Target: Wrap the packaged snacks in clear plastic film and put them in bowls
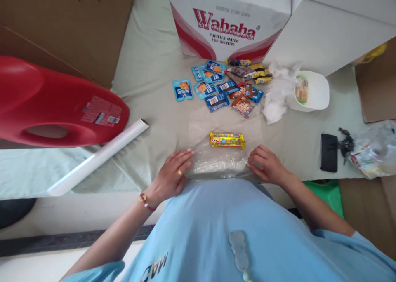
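Left hand [173, 171] lies flat, right hand [266, 166] curls — any pinch unclear — either side of clear film [216, 165] at the near edge of the table [163, 129]; likely light, limp, slippery, it suits a corner hold.

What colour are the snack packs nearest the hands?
The snack packs are mostly yellow, as the head view shows.

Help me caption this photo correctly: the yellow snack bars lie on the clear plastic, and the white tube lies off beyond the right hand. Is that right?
Not quite: the white tube lies off beyond the left hand, as the head view shows. The yellow snack bars do lie on the clear plastic.
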`<state>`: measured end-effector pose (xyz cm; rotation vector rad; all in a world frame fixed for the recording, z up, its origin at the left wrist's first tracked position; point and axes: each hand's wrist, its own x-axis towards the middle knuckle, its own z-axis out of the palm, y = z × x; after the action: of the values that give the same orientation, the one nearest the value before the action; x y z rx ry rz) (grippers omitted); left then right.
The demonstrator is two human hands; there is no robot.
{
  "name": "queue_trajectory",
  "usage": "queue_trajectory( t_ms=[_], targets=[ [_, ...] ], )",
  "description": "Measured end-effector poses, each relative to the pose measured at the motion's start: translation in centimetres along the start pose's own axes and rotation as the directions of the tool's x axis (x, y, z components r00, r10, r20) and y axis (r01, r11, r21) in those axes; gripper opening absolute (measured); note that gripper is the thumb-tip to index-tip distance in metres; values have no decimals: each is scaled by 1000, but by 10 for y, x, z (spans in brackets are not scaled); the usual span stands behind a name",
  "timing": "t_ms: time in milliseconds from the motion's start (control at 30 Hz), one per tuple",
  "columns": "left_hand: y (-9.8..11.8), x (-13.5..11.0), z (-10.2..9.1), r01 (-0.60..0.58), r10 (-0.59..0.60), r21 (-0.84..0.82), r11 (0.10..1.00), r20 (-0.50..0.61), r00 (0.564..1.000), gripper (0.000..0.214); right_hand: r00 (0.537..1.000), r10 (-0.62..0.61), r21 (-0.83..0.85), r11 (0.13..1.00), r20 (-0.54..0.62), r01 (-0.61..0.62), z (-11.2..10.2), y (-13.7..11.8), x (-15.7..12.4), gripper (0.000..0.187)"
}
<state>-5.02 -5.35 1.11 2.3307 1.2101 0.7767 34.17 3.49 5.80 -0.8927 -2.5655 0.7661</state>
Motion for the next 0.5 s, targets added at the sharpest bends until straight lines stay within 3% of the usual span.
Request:
queue_trajectory(
  t_ms=[100, 267, 400, 500],
  targets=[
    [0, -20, 5, 20, -22, 22, 1000, 139, 990, 41, 997, 29, -3, 1000, 73, -28, 16, 2, -37, 25],
    [-10, -8, 10, 93, -91, -23, 995, 77, 993, 16, 993, 117, -32, 992, -33, -118, 39, 8, -47, 17],
    [-13, 29, -14, 241, -226, -165, 956, 104, 968, 19, 992, 123, 111, 987, -18, -120, 16, 17, -26, 18],
    [-23, 62, -29, 325, -316, -173, 930, 80, 946, 24, 981, 187, 185, 967, -61, -173, -12, 29, -3, 19]
  ],
)
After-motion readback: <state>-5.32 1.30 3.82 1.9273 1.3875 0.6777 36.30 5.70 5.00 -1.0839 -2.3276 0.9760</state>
